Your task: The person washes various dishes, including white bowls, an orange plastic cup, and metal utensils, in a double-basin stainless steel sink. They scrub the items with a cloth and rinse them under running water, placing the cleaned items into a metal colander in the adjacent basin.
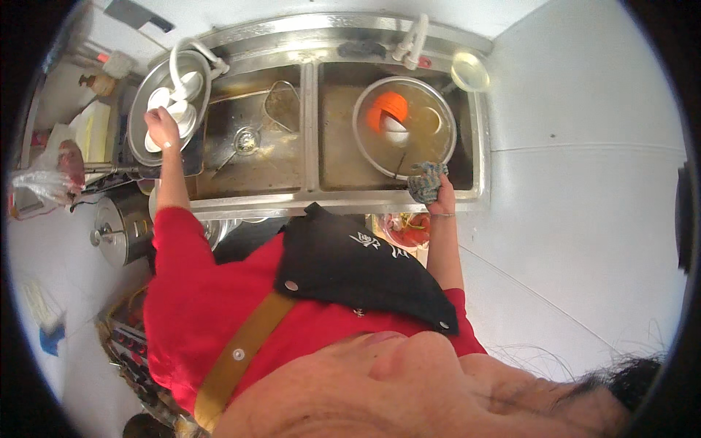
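Note:
My left hand (163, 129) reaches over a metal basin (136, 137) at the left end of the sink and touches the white bowls (182, 112) in it; whether its fingers grip one cannot be told. In my right hand (442, 198) is a grey-green cloth (425, 183), held at the front rim of a round metal basin (452, 131). That basin stands in the right sink compartment, full of cloudy water. Orange bowls (390, 105) and a white bowl (395, 131) lie in the water.
The left sink compartment (224, 120) holds a wire-framed strainer (282, 107) near the divider. One white faucet (178, 63) arches over the left basin, another (413, 44) stands behind the right compartment. A yellowish translucent bowl (470, 72) sits at the back right corner. A dark scouring pad (361, 49) lies on the back ledge.

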`<act>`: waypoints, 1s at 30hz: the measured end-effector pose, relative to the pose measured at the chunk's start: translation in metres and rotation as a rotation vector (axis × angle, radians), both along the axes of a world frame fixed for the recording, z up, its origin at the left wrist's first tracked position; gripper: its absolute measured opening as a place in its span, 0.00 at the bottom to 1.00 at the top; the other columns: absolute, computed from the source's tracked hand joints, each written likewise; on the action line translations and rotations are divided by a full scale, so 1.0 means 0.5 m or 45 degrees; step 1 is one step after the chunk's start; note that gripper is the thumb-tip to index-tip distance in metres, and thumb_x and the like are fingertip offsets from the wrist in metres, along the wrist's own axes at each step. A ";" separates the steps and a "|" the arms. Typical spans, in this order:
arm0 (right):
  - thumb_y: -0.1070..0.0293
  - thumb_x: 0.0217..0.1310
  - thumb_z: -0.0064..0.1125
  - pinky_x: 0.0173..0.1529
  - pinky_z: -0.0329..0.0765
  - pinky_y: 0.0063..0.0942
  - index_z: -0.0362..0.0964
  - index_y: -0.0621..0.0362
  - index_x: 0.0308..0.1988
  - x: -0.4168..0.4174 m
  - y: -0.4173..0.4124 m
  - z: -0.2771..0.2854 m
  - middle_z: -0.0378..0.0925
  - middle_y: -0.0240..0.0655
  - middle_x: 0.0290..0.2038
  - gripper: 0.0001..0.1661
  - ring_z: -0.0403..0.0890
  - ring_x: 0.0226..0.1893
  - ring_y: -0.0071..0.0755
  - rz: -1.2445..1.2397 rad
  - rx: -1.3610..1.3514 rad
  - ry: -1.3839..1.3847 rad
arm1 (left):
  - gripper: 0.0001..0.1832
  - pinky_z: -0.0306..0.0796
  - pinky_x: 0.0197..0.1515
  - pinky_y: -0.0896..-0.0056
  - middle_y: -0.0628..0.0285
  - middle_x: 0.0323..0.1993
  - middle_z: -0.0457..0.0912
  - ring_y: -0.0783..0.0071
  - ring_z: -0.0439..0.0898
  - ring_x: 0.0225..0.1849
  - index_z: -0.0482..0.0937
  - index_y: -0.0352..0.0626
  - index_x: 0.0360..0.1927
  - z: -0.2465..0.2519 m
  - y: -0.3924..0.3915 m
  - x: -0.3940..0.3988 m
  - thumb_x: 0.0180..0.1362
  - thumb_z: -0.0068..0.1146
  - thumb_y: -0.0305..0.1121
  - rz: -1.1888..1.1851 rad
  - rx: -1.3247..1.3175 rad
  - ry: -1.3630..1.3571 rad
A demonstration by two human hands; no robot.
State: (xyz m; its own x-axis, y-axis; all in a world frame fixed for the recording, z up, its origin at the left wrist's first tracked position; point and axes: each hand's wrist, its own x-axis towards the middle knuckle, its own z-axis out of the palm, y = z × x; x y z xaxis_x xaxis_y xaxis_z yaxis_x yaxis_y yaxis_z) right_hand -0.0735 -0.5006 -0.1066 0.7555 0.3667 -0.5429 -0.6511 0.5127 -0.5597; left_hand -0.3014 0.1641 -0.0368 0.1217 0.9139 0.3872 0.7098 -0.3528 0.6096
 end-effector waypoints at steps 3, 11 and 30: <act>0.65 0.66 0.46 0.47 0.80 0.39 0.72 0.60 0.50 -0.012 -0.034 -0.028 0.80 0.38 0.43 0.16 0.81 0.41 0.38 -0.070 0.072 0.081 | 0.10 0.72 0.45 0.63 0.61 0.35 0.80 0.63 0.78 0.39 0.77 0.41 0.38 -0.164 -0.243 0.096 0.65 0.51 0.37 -0.723 -0.367 -0.616; 0.62 0.67 0.51 0.44 0.80 0.35 0.73 0.57 0.49 0.021 -0.080 -0.022 0.80 0.34 0.38 0.15 0.81 0.37 0.32 -0.143 0.023 0.187 | 0.25 0.74 0.56 0.54 0.52 0.58 0.71 0.54 0.74 0.58 0.64 0.43 0.63 -0.334 -0.819 0.556 0.64 0.51 0.38 -0.689 -2.594 -0.264; 0.69 0.64 0.49 0.44 0.80 0.33 0.72 0.59 0.49 0.100 -0.117 0.024 0.81 0.35 0.40 0.15 0.82 0.36 0.33 0.036 -0.252 0.018 | 0.21 0.71 0.53 0.51 0.47 0.47 0.79 0.45 0.78 0.50 0.71 0.42 0.54 -0.453 -0.877 0.617 0.54 0.54 0.30 -1.105 -0.938 0.645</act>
State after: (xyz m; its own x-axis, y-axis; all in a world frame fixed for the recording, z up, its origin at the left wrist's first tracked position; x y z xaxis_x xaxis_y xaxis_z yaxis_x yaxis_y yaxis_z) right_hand -0.0236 -0.5589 -0.0947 0.7383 0.2724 -0.6170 -0.6720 0.3751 -0.6385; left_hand 0.0073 -0.2742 -0.2635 0.7792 0.4364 -0.4498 0.6262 -0.5132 0.5870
